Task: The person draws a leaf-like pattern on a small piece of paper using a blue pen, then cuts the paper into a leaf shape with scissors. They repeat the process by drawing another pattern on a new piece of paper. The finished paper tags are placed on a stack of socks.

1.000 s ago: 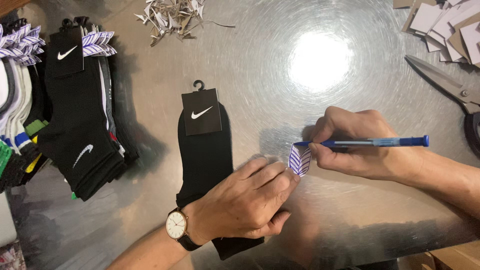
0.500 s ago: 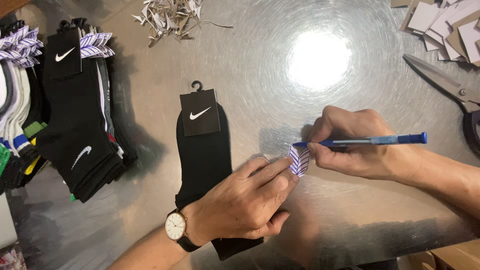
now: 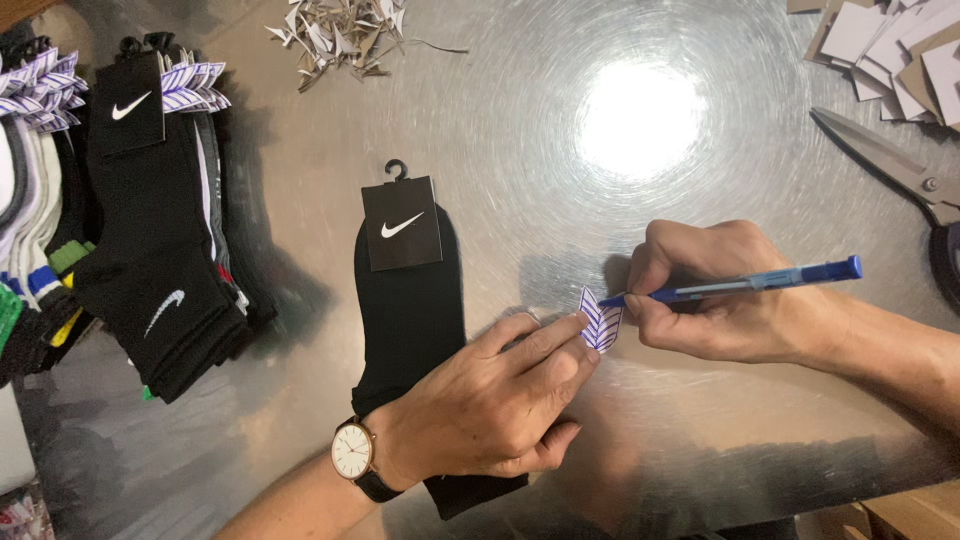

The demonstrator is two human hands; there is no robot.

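My left hand (image 3: 495,400), with a white-faced wristwatch (image 3: 353,452) on its wrist, pins a small purple-and-white striped paper tag (image 3: 600,322) to the metal table (image 3: 560,130) with its fingertips. In my right hand (image 3: 715,292) is a blue pen (image 3: 755,283), its tip on the tag's upper edge. A pair of black socks (image 3: 410,320) with a black card header and plastic hook lies flat just left of the tag, partly under my left wrist.
Piles of black, white and coloured socks (image 3: 150,260) with striped tags lie at the left. Paper scraps (image 3: 340,35) sit at the top. Cardboard cards (image 3: 895,45) and large scissors (image 3: 900,175) are at the right. A cardboard box corner (image 3: 915,515) shows bottom right.
Hardly anything has moved: both hands stay on the tag, and the pen tip shifts only slightly over it.
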